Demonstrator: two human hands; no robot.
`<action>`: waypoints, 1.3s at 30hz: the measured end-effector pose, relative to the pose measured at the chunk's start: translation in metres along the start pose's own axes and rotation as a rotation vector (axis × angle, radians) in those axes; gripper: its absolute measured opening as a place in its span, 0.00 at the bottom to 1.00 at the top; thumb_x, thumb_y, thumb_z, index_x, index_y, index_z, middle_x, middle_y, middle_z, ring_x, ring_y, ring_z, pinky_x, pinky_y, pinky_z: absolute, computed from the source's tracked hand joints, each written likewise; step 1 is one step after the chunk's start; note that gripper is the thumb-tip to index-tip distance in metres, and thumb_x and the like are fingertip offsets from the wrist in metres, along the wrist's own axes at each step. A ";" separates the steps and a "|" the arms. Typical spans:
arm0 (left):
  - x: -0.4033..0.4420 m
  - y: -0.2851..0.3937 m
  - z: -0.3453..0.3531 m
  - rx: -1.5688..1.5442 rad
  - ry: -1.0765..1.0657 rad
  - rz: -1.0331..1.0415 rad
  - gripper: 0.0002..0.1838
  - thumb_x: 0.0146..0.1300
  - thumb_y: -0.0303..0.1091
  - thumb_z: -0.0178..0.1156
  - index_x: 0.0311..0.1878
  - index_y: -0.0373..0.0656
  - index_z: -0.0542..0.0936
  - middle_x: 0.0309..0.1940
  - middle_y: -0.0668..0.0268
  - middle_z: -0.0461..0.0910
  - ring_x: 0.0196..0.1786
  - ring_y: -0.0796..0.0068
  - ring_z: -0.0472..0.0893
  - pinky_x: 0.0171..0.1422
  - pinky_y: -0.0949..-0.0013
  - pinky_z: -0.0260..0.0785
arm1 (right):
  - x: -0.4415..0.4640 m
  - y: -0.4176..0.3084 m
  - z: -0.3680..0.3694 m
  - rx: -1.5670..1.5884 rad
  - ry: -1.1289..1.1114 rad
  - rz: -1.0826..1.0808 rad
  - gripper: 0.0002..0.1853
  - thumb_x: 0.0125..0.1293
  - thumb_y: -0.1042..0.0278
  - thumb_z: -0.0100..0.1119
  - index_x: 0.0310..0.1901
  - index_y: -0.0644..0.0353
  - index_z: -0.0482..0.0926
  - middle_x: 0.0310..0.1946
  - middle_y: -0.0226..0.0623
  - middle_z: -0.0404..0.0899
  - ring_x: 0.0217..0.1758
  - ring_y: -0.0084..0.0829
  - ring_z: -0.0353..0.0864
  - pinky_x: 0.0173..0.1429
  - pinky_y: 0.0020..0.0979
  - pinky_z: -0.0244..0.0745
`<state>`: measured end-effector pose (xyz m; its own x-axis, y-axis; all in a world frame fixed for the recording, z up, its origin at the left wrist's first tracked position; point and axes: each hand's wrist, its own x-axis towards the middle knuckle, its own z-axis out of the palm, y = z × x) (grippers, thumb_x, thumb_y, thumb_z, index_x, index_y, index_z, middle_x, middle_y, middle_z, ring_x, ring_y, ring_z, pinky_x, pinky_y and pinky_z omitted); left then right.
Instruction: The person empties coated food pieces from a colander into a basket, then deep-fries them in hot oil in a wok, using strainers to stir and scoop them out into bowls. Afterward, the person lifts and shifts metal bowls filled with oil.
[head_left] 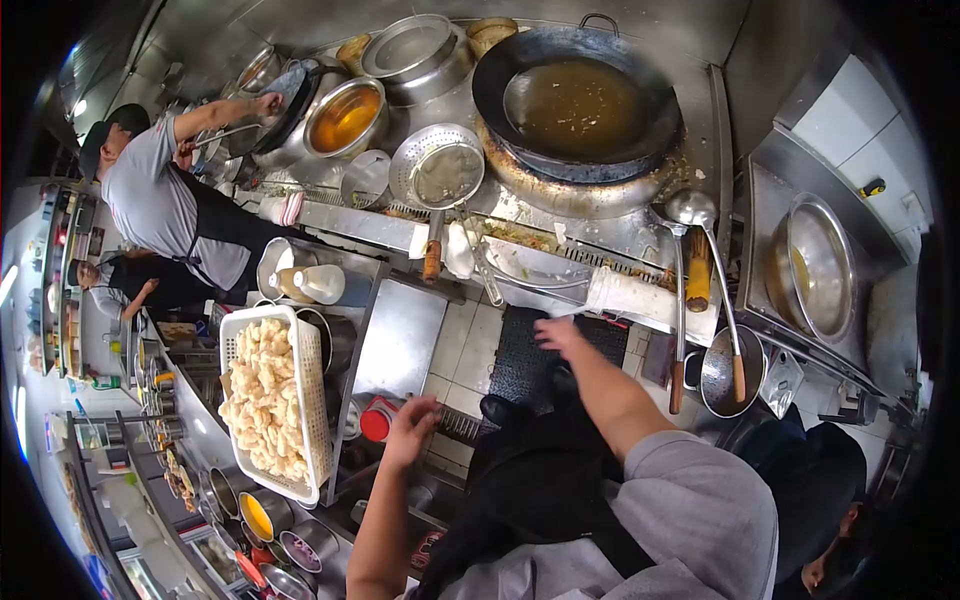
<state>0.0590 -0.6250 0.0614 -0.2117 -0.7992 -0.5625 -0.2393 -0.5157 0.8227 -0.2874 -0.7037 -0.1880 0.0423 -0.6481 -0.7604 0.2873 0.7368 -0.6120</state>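
My left hand (411, 432) hangs in the air beside the basket, fingers loosely bent and apart, with nothing seen in it. A red-lidded container (377, 424) is just to its left. My right hand (560, 336) reaches toward the stove's front edge with its fingers stretched out and nothing plainly held. Close beyond it lie a folded white cloth (640, 296) and a metal hoop-shaped rim (535, 275); whether the fingers touch either I cannot tell. To the left of these, a perforated strainer (437, 168) with a wooden handle rests on the stove.
A large wok (577, 100) of brownish oil sits on the burner. A white basket (318, 420) holds pale fried pieces. Ladles (690, 208) hang over the right edge, above a pot (733, 370). A co-worker (165, 180) handles a pan at left; another person (810, 490) is at right.
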 end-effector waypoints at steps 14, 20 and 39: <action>0.113 -0.029 0.115 -0.145 -0.396 -0.144 0.18 0.67 0.37 0.53 0.58 0.43 0.74 0.42 0.66 0.80 0.36 0.76 0.80 0.38 0.70 0.73 | -0.168 -0.024 0.061 -0.365 -0.219 -0.551 0.21 0.53 0.73 0.58 0.51 0.66 0.76 0.45 0.45 0.80 0.50 0.36 0.79 0.56 0.34 0.70; 0.134 -0.013 0.059 -0.071 -0.233 -0.145 0.19 0.61 0.33 0.58 0.56 0.42 0.74 0.42 0.64 0.80 0.35 0.74 0.80 0.30 0.70 0.70 | -0.189 -0.052 -0.022 -0.682 -0.047 -0.325 0.31 0.50 0.77 0.58 0.60 0.63 0.68 0.43 0.41 0.80 0.42 0.29 0.79 0.45 0.30 0.75; 0.182 0.144 0.041 -0.603 0.069 0.008 0.16 0.71 0.41 0.50 0.56 0.44 0.66 0.35 0.60 0.78 0.30 0.70 0.77 0.36 0.62 0.75 | -0.282 -0.055 -0.146 -0.588 0.066 0.092 0.24 0.61 0.70 0.58 0.60 0.59 0.69 0.37 0.36 0.81 0.36 0.27 0.81 0.35 0.31 0.76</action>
<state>-0.0530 -0.8319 0.0742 -0.1447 -0.8113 -0.5664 0.3457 -0.5778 0.7393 -0.4546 -0.5330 0.0285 -0.0234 -0.5774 -0.8161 -0.2930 0.7845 -0.5466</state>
